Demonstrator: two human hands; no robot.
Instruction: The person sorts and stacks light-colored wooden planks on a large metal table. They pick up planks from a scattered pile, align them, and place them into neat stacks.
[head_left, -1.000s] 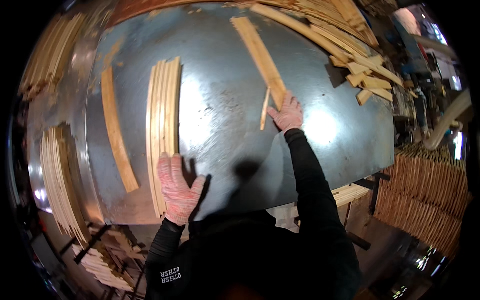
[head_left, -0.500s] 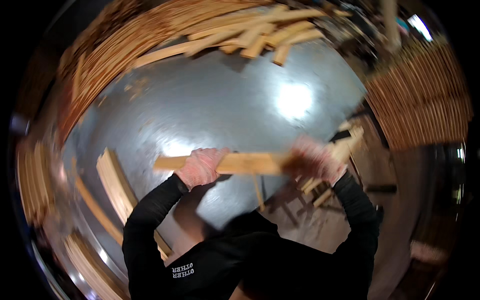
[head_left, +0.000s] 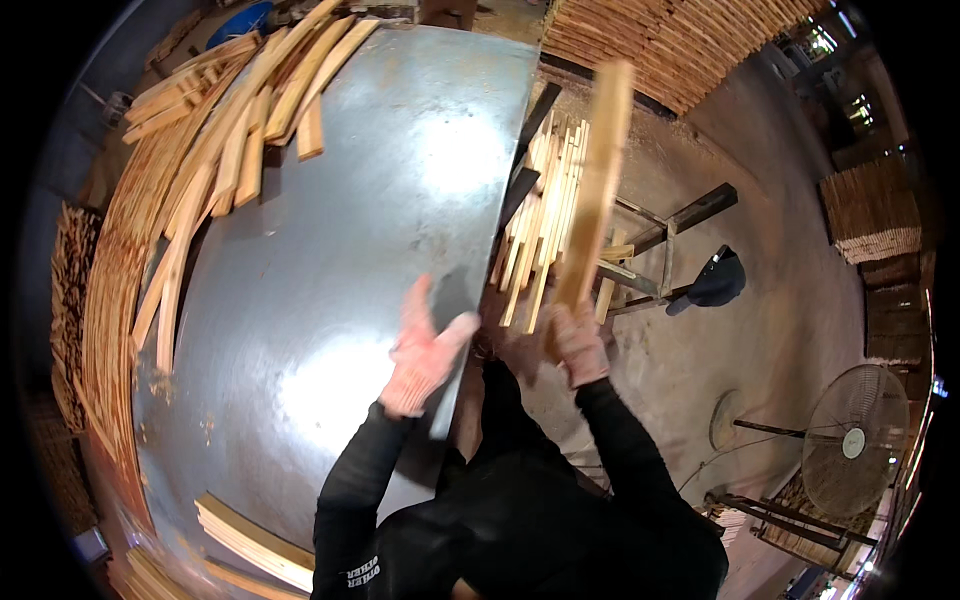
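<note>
From my remote seat I find no packages, signs or screens anywhere. The only label-like mark is small white lettering [head_left: 363,573] on the black sleeve, low in frame.

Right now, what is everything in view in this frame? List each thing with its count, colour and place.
Grey sheet-metal table top: one, shiny grey, centre left.
Pale wooden slats on the table: many, light tan, along its far and left edges.
Stacked pale slats: a few, tan, near corner of the table.
Long pale wooden slat: one, tan, raised upright in the right hand.
Slats on a dark metal rack: a bundle, tan, beside the table's right edge.
Stacked slat piles: several, brown, top right.
Dark cap: one, on the rack.
Pedestal fan: one, grey, lower right.
Left hand: gloved, open, over the table edge.
Right hand: gloved, gripping the slat's lower end.
</note>
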